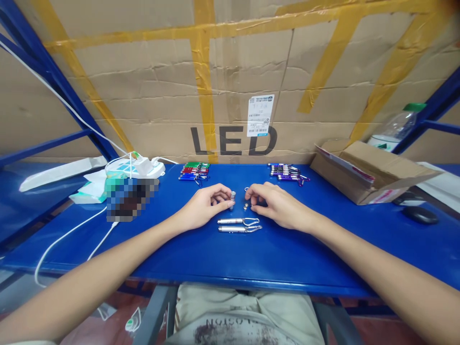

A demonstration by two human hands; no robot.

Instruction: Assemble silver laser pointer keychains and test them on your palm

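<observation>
My left hand (206, 206) pinches a small silver cylindrical piece (233, 197) between thumb and fingers, just above the blue table; its exact kind is too small to tell. Opposite it, my right hand (271, 205) is curled with thumb and fingertips nearly together, and whatever they hold is hard to see. By those fingertips lie small round silver pieces (246, 207) that look like button cells. A metal clip (247, 189) shows partly behind the right fingers. Closer to me, two silver penlights (230, 221) with carabiner clips lie side by side.
Green, red and blue penlights (194, 171) lie in rows at the back left, black and purple ones (285, 171) at the back right. An open cardboard box (373, 172) and a black mouse (419, 215) stand right. A power strip (143, 167), tissues (91, 187) and white cables lie left.
</observation>
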